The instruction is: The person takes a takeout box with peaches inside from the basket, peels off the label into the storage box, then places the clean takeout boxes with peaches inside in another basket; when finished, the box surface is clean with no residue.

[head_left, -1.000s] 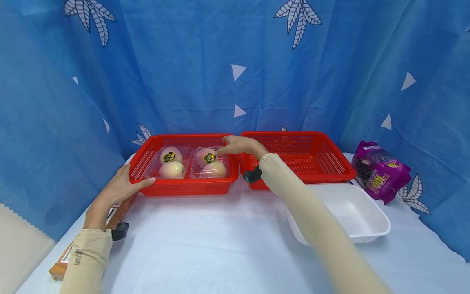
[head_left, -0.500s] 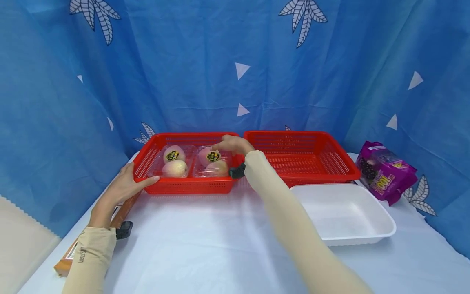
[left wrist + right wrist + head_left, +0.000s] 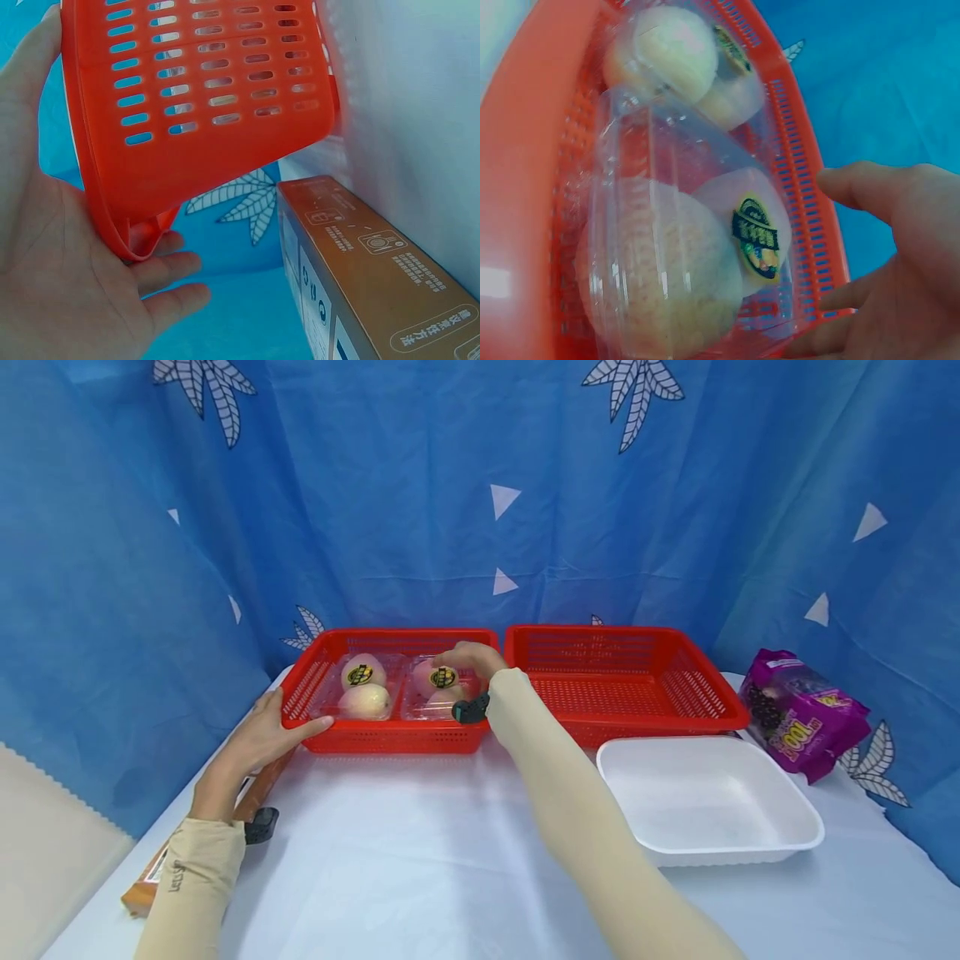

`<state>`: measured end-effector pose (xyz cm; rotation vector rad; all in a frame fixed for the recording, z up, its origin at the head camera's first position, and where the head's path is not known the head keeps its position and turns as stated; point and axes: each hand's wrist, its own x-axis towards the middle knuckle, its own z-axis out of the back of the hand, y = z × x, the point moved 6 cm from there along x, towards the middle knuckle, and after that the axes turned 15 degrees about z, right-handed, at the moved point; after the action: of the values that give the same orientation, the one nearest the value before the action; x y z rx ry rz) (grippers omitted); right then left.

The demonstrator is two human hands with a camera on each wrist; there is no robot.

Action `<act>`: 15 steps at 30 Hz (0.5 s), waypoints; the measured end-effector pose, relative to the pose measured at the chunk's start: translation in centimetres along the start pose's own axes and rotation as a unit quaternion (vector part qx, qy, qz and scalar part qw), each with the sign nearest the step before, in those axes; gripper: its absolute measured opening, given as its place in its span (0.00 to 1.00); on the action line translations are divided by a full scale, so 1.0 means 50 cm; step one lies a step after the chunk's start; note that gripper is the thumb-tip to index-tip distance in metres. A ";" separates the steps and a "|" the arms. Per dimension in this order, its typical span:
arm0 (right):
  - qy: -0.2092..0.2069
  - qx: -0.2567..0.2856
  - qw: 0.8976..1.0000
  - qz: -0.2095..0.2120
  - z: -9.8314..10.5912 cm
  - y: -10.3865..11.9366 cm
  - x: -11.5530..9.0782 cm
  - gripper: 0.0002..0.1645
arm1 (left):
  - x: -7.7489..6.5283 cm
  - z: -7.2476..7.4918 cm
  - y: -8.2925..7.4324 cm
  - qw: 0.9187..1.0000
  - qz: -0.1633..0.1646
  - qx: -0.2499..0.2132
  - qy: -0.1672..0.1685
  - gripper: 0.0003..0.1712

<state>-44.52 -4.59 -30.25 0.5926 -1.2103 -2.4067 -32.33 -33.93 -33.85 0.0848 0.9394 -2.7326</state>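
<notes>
In the head view a red plastic basket (image 3: 393, 741) holds two clear plastic boxes, each with peaches and a dark label. The left hand (image 3: 258, 735) grips this basket's near left corner, thumb along the front rim. The left wrist view shows the rim corner (image 3: 120, 247) in the palm, with fingers reaching around it. Over the basket's right end, the right hand (image 3: 474, 658) hovers at the right peach box (image 3: 417, 703). In the right wrist view, its loosely bent fingers come close to the edge of the nearer peach box (image 3: 667, 285).
A second red basket (image 3: 600, 697) stands to the right. A white tray (image 3: 712, 793) sits in front of it, and a purple grape-print bag (image 3: 806, 718) lies farther right. An orange-brown carton (image 3: 367, 262) lies beneath the left forearm. A blue curtain (image 3: 420, 485) hangs behind.
The right hand has moved left from the basket's right rim to above the right peach box. The left hand keeps its grip on the corner. The head view has shifted slightly.
</notes>
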 end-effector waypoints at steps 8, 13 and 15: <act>-0.002 -0.062 0.998 -0.014 -0.005 -0.006 0.001 0.45 | -0.002 0.003 -0.009 1.000 -0.013 0.001 -0.001 0.66; 0.003 -0.045 0.999 -0.003 -0.006 -0.007 0.008 0.45 | 0.000 0.000 -0.006 1.000 -0.007 -0.004 0.003 0.66; 0.004 -0.036 0.999 0.002 -0.005 -0.009 0.009 0.45 | 0.000 0.000 -0.006 1.000 -0.004 0.000 0.002 0.67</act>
<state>-44.84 -4.74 -30.83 0.5782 -1.1156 -2.4307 -32.40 -33.69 -33.67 0.0876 0.9440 -2.7407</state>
